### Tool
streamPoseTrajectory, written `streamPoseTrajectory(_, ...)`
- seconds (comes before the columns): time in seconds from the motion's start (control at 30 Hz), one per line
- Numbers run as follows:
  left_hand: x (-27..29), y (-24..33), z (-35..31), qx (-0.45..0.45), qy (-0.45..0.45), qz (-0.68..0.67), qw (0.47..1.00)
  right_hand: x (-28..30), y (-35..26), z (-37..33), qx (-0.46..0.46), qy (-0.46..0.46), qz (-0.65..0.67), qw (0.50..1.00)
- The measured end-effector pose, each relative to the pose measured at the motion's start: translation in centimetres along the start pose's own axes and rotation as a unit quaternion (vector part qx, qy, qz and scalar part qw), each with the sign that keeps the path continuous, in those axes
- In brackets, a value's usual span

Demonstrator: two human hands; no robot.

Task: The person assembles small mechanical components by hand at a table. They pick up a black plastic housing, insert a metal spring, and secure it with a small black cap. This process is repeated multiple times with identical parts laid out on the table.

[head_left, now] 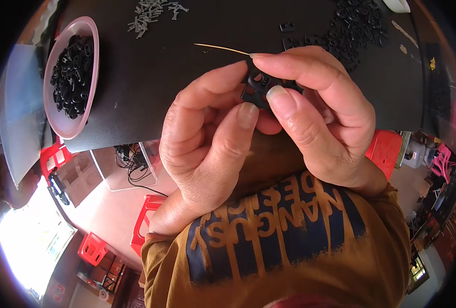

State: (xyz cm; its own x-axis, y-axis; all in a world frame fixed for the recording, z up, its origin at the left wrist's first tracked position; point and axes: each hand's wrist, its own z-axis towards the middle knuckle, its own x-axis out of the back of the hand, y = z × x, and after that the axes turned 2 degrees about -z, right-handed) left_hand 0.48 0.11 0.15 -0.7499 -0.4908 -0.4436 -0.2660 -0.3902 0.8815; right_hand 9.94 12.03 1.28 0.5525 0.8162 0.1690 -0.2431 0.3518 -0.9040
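Both my hands are raised over the near edge of the black table [130, 87], close together around a small black plastic piece [258, 82] with holes, which looks like a cord lock part. My left hand [199, 133] pinches its left side between thumb and fingers. On its right side, the thumb of my right hand [330, 108] presses on the face, with the index finger curled over the top. A thin pale stick [220, 48], like a toothpick, juts leftward from beneath my right index fingertip. The fingers cover much of the black piece.
Far left on the table stands a pink bowl [58, 123] full of small black plastic parts [73, 77]. Small metal springs [148, 18] lie scattered at the back. Beyond my right hand spreads a pile of black pieces [359, 25]. Red stools [91, 249] stand below.
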Motion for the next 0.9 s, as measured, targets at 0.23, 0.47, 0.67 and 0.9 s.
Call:
streamPoseTrajectory(0.23,-0.2,-0.2,0.0,0.019,0.024,0.031,0.999,0.4,0.2,0.3,0.022,-0.041,-0.023,0.999)
streamPoseTrajectory(0.47,0.4,-0.1,-0.1,0.026,-0.008,-0.001,1.000,1.0,0.4,0.7,0.025,-0.073,-0.038,0.996)
streamPoseTrajectory(0.67,0.0,-0.1,-0.1,0.010,-0.005,-0.022,1.000,0.7,1.2,0.6,0.072,-0.058,-0.069,0.993)
streamPoseTrajectory(0.9,0.5,-0.3,-0.4,-0.004,-0.024,-0.036,0.999,0.6,1.5,0.4,0.094,-0.068,-0.081,0.990)
